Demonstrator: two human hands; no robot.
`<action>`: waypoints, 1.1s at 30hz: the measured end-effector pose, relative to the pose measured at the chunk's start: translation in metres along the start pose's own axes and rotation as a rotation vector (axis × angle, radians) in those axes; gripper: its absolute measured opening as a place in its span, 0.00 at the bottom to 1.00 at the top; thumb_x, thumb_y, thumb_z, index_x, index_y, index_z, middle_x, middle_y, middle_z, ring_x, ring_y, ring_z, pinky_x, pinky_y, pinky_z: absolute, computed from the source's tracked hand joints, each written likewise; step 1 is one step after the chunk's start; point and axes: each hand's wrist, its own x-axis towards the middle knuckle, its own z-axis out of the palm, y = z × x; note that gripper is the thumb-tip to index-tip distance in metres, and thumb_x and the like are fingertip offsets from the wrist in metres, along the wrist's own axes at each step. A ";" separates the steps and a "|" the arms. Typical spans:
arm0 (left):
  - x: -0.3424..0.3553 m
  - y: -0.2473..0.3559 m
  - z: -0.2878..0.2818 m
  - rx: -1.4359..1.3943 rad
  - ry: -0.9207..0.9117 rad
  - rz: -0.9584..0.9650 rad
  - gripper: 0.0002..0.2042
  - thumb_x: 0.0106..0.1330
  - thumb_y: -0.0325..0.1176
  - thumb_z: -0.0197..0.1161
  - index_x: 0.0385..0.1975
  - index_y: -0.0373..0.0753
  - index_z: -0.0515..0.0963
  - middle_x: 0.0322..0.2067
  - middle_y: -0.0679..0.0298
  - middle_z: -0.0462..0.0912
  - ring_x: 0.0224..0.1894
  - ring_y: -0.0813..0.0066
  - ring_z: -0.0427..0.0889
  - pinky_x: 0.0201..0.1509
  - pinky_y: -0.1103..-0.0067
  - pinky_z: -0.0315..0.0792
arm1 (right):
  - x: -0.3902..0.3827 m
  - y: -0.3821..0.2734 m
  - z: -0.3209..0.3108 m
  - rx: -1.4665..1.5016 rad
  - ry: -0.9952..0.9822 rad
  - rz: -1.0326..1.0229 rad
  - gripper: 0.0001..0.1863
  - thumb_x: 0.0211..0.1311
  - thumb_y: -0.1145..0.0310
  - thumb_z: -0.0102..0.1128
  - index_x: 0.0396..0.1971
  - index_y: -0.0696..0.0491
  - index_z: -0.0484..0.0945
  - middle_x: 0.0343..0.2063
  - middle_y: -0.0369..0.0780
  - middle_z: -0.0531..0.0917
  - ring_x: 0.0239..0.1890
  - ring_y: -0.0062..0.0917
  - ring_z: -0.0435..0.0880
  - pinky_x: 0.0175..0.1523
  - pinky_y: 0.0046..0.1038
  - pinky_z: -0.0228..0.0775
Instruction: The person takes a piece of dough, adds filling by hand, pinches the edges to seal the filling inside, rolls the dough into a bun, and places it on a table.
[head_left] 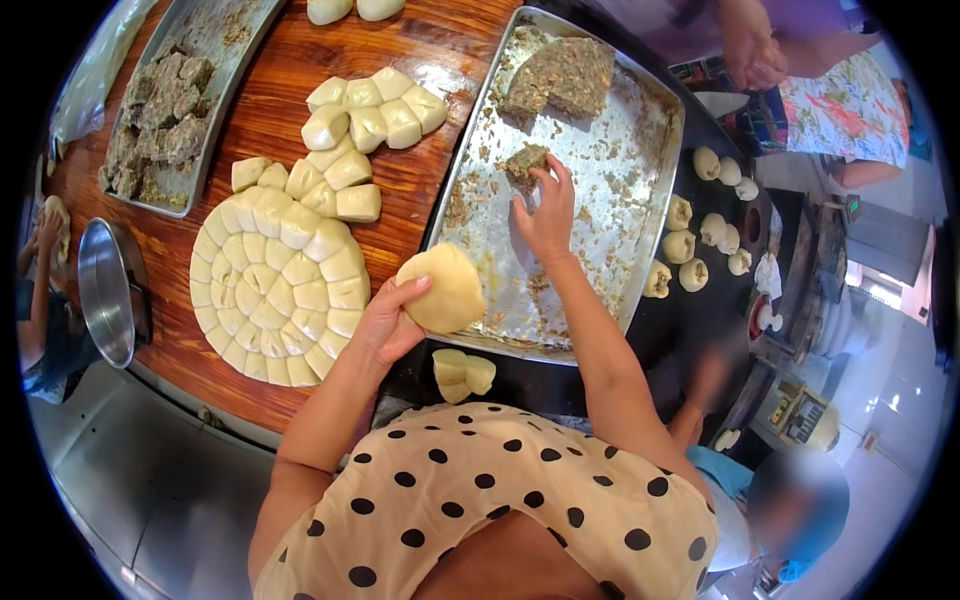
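Two metal trays are carrying minced filling; one steel basin is standing. One left hand is holding one dough disc. One wheel of dough pieces is lying on the bench; about ten buns are showing.

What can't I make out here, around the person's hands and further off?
All in the head view:
Left hand: the fingers beneath the dough round are hidden by it.
Filling lump: its near side is partly covered by the right hand.
Upper-left tray: its far end is cut off by the top edge.
Nearby person's head, lower right: blurred.
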 end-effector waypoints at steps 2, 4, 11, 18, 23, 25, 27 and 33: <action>0.002 0.002 0.005 0.034 -0.009 -0.003 0.25 0.66 0.32 0.61 0.61 0.34 0.66 0.56 0.56 0.76 0.60 0.61 0.74 0.66 0.62 0.67 | -0.001 -0.003 -0.004 0.053 0.060 0.095 0.30 0.52 0.63 0.70 0.54 0.55 0.68 0.58 0.49 0.67 0.60 0.46 0.69 0.64 0.41 0.62; 0.004 0.003 0.011 0.076 -0.038 0.002 0.27 0.65 0.33 0.61 0.63 0.33 0.63 0.58 0.55 0.74 0.62 0.59 0.73 0.67 0.61 0.65 | 0.011 -0.003 0.000 0.138 -0.034 0.244 0.34 0.52 0.61 0.71 0.57 0.56 0.67 0.57 0.50 0.69 0.60 0.45 0.69 0.63 0.40 0.63; 0.016 0.003 0.023 0.091 0.003 0.060 0.23 0.68 0.30 0.58 0.61 0.31 0.65 0.57 0.53 0.75 0.59 0.60 0.75 0.63 0.64 0.70 | 0.024 0.004 0.005 0.207 -0.124 0.383 0.38 0.48 0.60 0.74 0.59 0.56 0.67 0.51 0.45 0.76 0.53 0.39 0.75 0.57 0.36 0.69; 0.052 -0.002 0.016 0.095 0.013 0.097 0.21 0.72 0.35 0.54 0.61 0.31 0.65 0.57 0.52 0.75 0.59 0.61 0.76 0.63 0.65 0.70 | 0.003 -0.060 -0.087 0.648 -0.158 0.409 0.39 0.47 0.65 0.76 0.61 0.54 0.69 0.52 0.43 0.79 0.53 0.29 0.79 0.59 0.31 0.70; 0.046 -0.023 0.057 0.167 -0.038 0.004 0.21 0.74 0.43 0.52 0.59 0.35 0.68 0.53 0.58 0.77 0.55 0.66 0.78 0.57 0.69 0.74 | -0.035 -0.095 -0.149 0.442 -0.202 0.062 0.41 0.45 0.65 0.75 0.63 0.50 0.68 0.53 0.42 0.78 0.56 0.35 0.76 0.68 0.40 0.59; 0.040 -0.036 0.074 0.222 -0.052 -0.008 0.21 0.73 0.45 0.53 0.57 0.36 0.69 0.51 0.60 0.78 0.53 0.69 0.79 0.55 0.70 0.75 | -0.047 -0.094 -0.161 0.381 -0.233 -0.054 0.41 0.45 0.67 0.73 0.63 0.50 0.67 0.54 0.44 0.77 0.57 0.38 0.74 0.73 0.45 0.50; 0.036 -0.051 0.085 0.325 -0.088 -0.025 0.22 0.69 0.47 0.59 0.55 0.39 0.70 0.48 0.64 0.78 0.50 0.72 0.79 0.52 0.72 0.76 | -0.063 -0.091 -0.166 0.369 -0.192 -0.052 0.40 0.46 0.68 0.73 0.63 0.51 0.67 0.54 0.44 0.77 0.56 0.38 0.74 0.74 0.46 0.49; 0.038 -0.106 0.103 0.499 -0.081 0.018 0.21 0.65 0.41 0.66 0.55 0.41 0.70 0.50 0.63 0.76 0.52 0.71 0.77 0.52 0.70 0.76 | -0.093 -0.073 -0.200 0.280 -0.248 -0.052 0.39 0.50 0.68 0.71 0.64 0.54 0.66 0.60 0.44 0.73 0.60 0.37 0.72 0.74 0.44 0.48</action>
